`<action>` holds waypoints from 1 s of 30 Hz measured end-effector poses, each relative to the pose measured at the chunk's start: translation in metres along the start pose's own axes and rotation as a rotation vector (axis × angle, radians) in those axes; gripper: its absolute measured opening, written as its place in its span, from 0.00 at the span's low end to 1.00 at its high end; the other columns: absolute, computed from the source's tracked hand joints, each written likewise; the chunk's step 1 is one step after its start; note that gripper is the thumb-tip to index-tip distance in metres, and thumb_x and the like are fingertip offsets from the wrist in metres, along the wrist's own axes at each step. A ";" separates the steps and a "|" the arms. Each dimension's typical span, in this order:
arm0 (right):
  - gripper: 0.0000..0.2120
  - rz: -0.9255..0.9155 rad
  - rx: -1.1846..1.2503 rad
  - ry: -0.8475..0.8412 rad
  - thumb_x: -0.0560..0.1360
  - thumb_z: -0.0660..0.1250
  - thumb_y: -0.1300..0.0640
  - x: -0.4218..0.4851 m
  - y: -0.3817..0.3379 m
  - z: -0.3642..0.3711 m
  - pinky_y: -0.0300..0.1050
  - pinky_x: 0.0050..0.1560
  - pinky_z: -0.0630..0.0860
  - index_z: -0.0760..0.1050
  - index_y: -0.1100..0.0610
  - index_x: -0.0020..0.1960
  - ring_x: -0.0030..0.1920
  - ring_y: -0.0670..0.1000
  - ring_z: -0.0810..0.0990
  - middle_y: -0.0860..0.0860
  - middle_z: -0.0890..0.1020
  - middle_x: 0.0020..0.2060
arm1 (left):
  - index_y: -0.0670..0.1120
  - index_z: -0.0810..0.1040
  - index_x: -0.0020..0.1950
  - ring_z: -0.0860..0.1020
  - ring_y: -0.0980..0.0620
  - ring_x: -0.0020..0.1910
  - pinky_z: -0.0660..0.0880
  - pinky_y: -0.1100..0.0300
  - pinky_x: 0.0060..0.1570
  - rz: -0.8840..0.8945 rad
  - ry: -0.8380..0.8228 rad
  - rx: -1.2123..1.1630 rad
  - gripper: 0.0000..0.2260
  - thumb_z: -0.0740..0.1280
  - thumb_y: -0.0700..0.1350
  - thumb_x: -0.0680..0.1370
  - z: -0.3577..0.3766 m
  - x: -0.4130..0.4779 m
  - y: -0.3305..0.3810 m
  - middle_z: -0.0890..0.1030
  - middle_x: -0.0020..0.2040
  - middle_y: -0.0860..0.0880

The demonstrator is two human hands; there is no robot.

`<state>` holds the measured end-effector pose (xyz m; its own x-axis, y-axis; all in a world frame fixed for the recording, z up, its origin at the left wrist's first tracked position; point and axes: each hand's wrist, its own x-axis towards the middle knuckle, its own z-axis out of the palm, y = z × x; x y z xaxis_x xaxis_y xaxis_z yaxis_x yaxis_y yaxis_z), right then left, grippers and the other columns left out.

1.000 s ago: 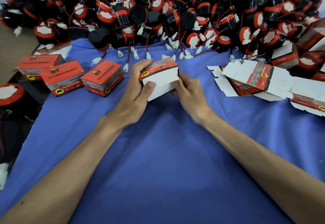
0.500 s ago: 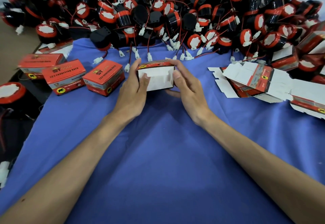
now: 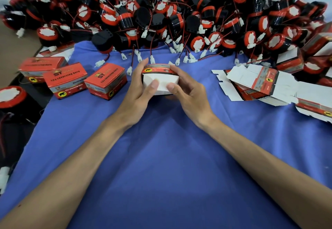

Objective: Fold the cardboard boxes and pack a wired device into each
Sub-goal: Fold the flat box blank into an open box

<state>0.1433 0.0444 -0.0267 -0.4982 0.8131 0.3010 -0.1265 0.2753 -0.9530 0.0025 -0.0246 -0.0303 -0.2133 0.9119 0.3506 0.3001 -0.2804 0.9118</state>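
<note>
A small red and white cardboard box [image 3: 161,78] is held between both hands above the blue cloth [image 3: 161,157], its white flap side facing me. My left hand [image 3: 138,88] grips its left side, thumb pressing the white flaps. My right hand [image 3: 186,92] grips the right side, thumb also on the flaps. A big heap of black and red wired devices [image 3: 179,13] with white connectors fills the back of the table. Whether a device is inside the held box is hidden.
Three closed red boxes [image 3: 106,81] stand in a row at the left. A stack of flat unfolded box blanks [image 3: 265,85] lies at the right. One red-rimmed device [image 3: 10,95] sits off the cloth at far left.
The box has turned so its white flap end faces me more squarely, and both thumbs have moved onto the flaps, pressing them in.
</note>
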 end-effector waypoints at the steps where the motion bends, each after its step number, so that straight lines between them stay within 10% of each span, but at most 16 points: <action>1: 0.20 -0.003 -0.014 0.006 0.77 0.68 0.60 0.001 0.000 0.000 0.46 0.50 0.81 0.72 0.49 0.67 0.54 0.46 0.81 0.47 0.81 0.54 | 0.46 0.53 0.77 0.66 0.61 0.69 0.66 0.66 0.65 0.006 0.001 0.025 0.28 0.56 0.52 0.79 0.000 0.000 -0.001 0.64 0.71 0.54; 14: 0.07 -0.077 -0.100 0.049 0.72 0.69 0.52 -0.002 0.001 0.001 0.61 0.47 0.80 0.73 0.52 0.39 0.41 0.49 0.81 0.40 0.80 0.34 | 0.50 0.58 0.69 0.71 0.70 0.60 0.68 0.71 0.58 0.067 0.005 0.015 0.19 0.57 0.47 0.80 0.002 -0.001 0.002 0.67 0.64 0.60; 21: 0.12 -0.070 -0.066 -0.014 0.76 0.66 0.56 -0.003 0.000 0.002 0.63 0.57 0.75 0.82 0.63 0.51 0.57 0.55 0.80 0.51 0.82 0.52 | 0.50 0.57 0.70 0.68 0.50 0.69 0.68 0.50 0.68 0.049 0.001 0.074 0.26 0.59 0.57 0.75 0.002 0.000 -0.001 0.65 0.71 0.45; 30: 0.17 -0.016 -0.137 0.132 0.72 0.73 0.60 0.000 0.000 -0.004 0.62 0.47 0.78 0.64 0.49 0.45 0.40 0.52 0.81 0.49 0.82 0.35 | 0.51 0.60 0.71 0.70 0.53 0.67 0.69 0.51 0.67 0.121 0.037 0.246 0.20 0.61 0.48 0.80 0.003 0.002 -0.008 0.68 0.68 0.51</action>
<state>0.1462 0.0462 -0.0260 -0.3791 0.8659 0.3263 -0.0107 0.3485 -0.9373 0.0018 -0.0193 -0.0377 -0.1946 0.8636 0.4651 0.5414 -0.3008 0.7851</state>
